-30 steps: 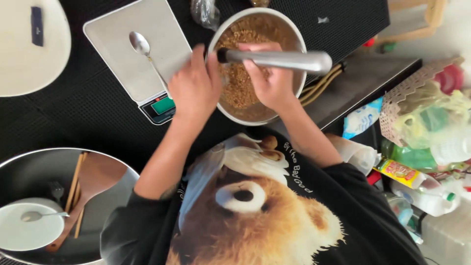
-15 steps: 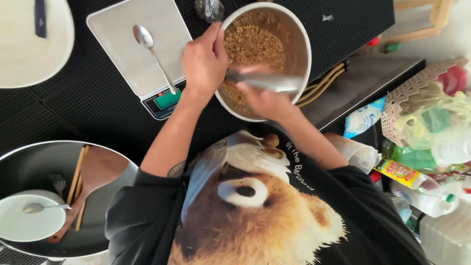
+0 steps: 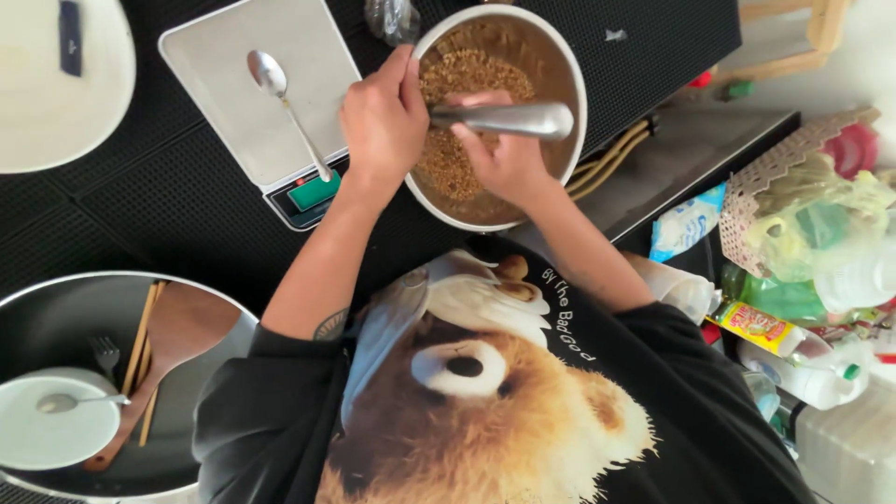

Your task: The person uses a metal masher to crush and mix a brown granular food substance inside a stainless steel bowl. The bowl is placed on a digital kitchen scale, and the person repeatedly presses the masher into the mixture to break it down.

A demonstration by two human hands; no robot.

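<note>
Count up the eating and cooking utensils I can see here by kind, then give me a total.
Spoons: 2, one on the kitchen scale, one on the small white plate
Forks: 1
Wooden spatulas: 1
Chopstick pairs: 1
Metal-handled tools in the bowl: 1, gripped by the right hand
Total: 6

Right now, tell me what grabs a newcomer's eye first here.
First, at top centre, the two hands over the round bowl of brown crumbly mix: the left hand on its near rim, the right hand gripping a metal tool. To the left, a spoon lies on a kitchen scale. At bottom left, a pan holds wooden utensils.
</note>
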